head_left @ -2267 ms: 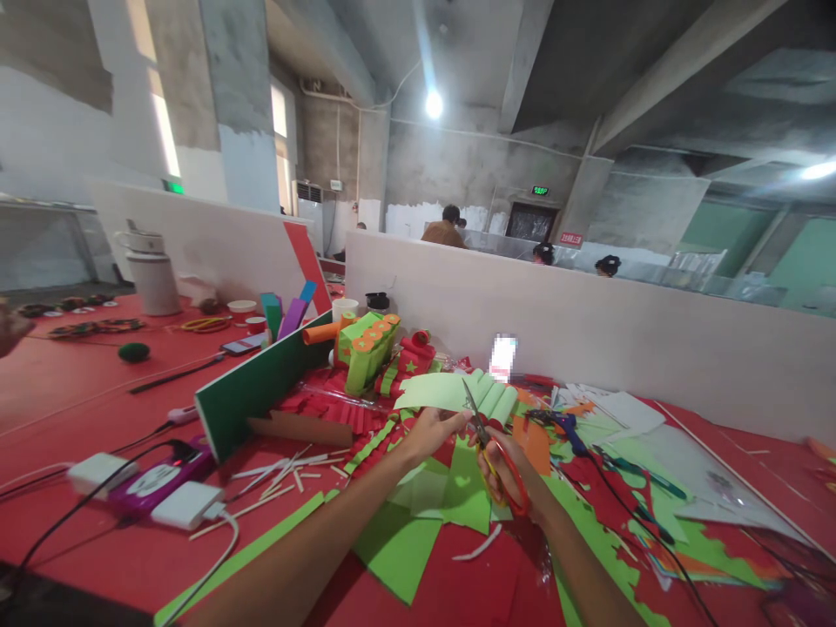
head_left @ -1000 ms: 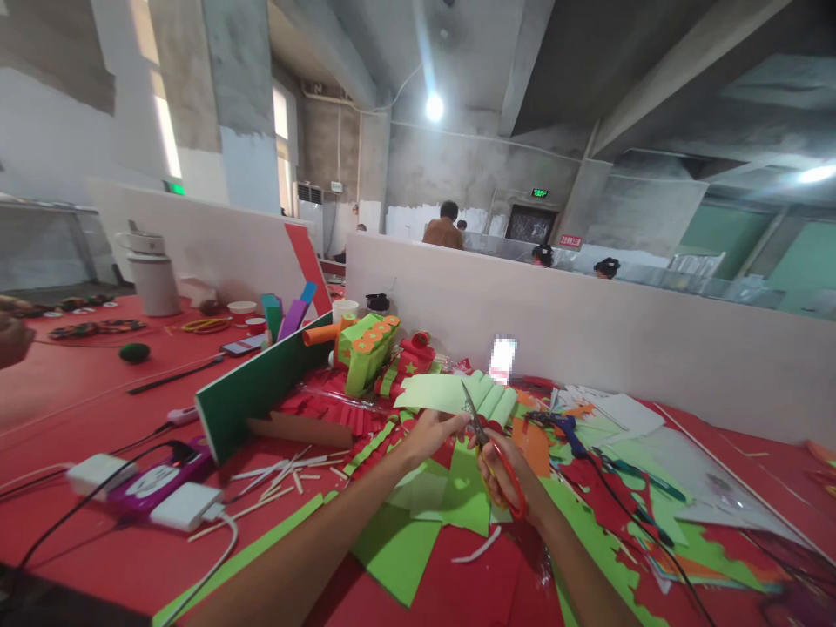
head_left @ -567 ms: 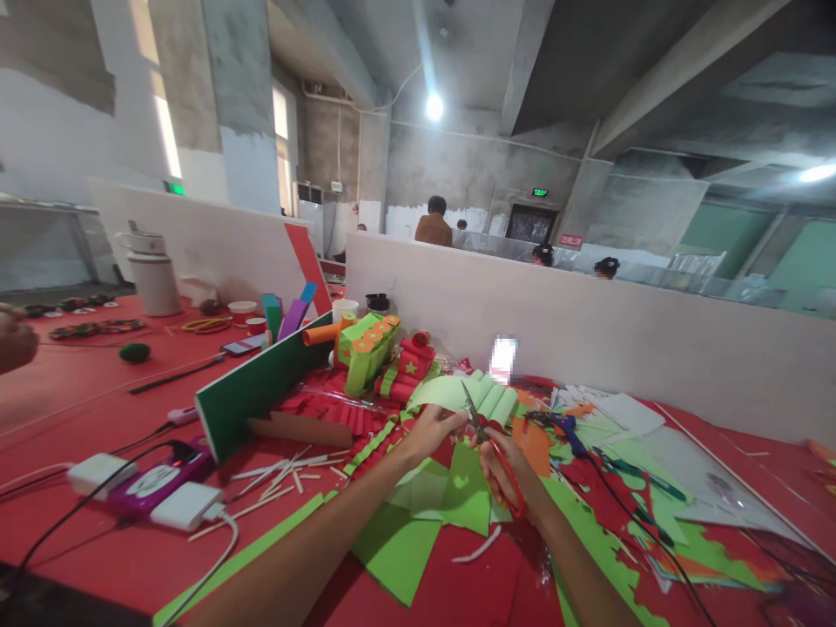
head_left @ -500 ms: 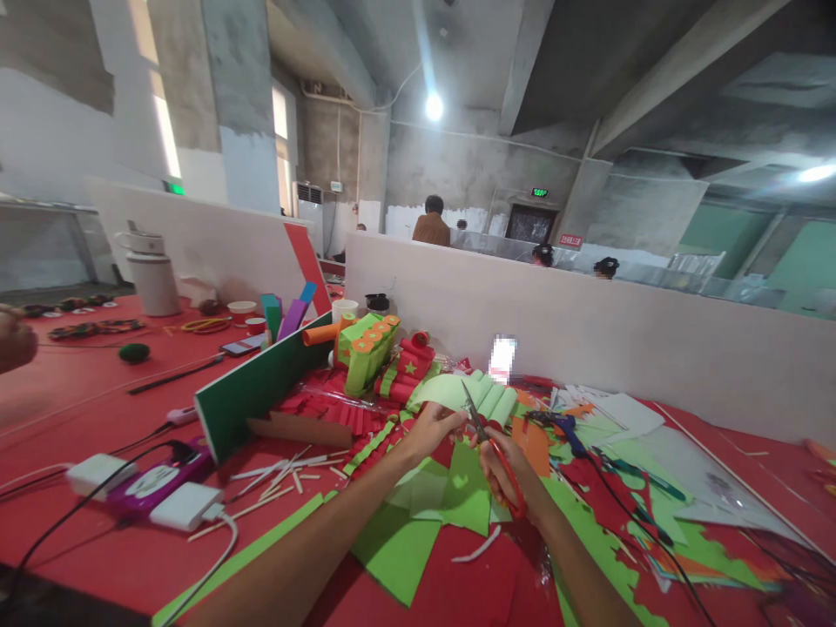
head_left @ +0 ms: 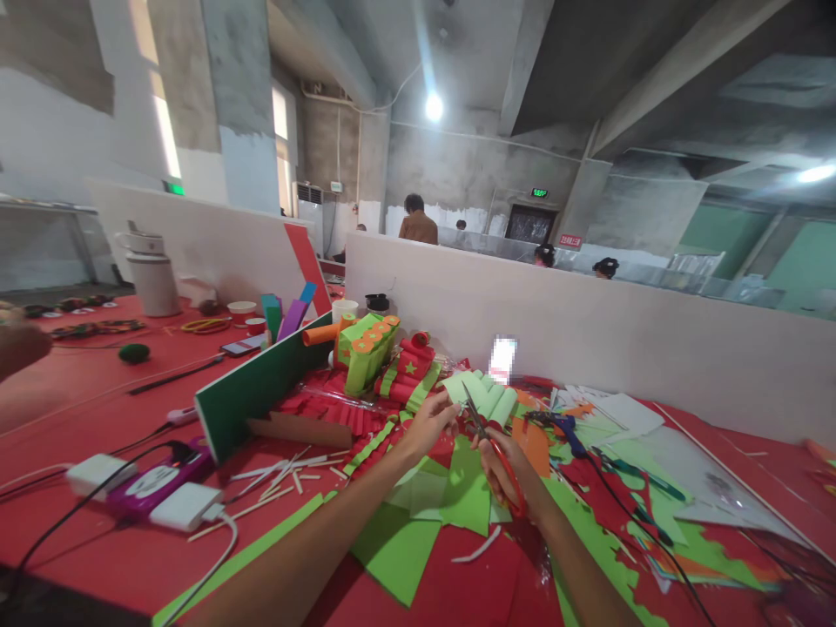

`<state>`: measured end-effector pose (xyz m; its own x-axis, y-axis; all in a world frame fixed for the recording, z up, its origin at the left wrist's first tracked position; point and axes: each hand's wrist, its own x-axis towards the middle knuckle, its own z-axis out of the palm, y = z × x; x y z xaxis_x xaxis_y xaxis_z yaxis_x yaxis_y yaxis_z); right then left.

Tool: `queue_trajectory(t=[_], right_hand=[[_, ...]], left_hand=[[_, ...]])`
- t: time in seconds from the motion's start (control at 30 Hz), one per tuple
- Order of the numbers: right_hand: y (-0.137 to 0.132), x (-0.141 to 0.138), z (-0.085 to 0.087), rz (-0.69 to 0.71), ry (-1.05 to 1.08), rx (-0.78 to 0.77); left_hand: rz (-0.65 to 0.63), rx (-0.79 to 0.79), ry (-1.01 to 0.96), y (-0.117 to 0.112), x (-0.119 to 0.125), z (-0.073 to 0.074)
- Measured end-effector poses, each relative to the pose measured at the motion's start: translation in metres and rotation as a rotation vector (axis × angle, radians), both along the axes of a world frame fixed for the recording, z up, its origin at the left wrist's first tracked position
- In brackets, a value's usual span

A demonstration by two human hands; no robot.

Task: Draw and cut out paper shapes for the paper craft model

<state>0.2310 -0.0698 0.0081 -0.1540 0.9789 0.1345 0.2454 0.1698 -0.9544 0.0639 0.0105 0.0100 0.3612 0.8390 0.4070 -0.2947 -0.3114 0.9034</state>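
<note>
My left hand [head_left: 428,425] is raised over the red table [head_left: 97,392], fingers pinched on a pale green paper piece [head_left: 459,385] that stands in front of a row of green paper rolls [head_left: 496,401]. My right hand [head_left: 506,475] grips red-handled scissors [head_left: 502,466]; the blades [head_left: 471,405] point up and meet the paper's right edge. The two hands are close together, almost touching. Green paper offcuts [head_left: 457,496] lie on the table right under them.
A green board [head_left: 252,383] leans at the left. Chargers and cables [head_left: 150,492] and thin wooden sticks [head_left: 280,475] lie near. Green and red paper crafts [head_left: 369,344] stand behind. A blue glue gun [head_left: 562,427] lies at the right. Another person's hand [head_left: 19,348] shows at the left edge.
My left hand has turned the green paper, so its wide flap at the left is gone and it looks narrower. The scissors stay at its edge. A person at the back walked left.
</note>
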Motion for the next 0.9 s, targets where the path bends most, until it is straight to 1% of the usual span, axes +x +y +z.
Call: queue_trajectory(t=[0.13, 0.3, 0.43, 0.63, 0.77, 0.9], right_hand=[[0.0, -0.001, 0.0, -0.001, 0.0, -0.008], [0.005, 0.004, -0.004, 0.008, -0.008, -0.03], [0.009, 0.009, -0.006, 0.045, -0.037, -0.033], [0.005, 0.01, 0.001, 0.107, -0.048, -0.034], [0.0, 0.009, 0.007, 0.106, -0.065, -0.018], [-0.005, 0.007, 0.012, 0.113, -0.08, -0.024]], left_hand=[[0.003, -0.01, 0.008, -0.002, 0.0, 0.002], [-0.009, -0.022, 0.002, -0.005, -0.001, 0.004], [0.004, -0.029, 0.008, -0.006, -0.001, 0.005], [0.076, -0.04, 0.033, -0.004, -0.001, 0.003], [0.101, -0.035, 0.016, -0.003, 0.0, 0.002], [0.121, -0.01, -0.011, -0.005, 0.001, 0.005]])
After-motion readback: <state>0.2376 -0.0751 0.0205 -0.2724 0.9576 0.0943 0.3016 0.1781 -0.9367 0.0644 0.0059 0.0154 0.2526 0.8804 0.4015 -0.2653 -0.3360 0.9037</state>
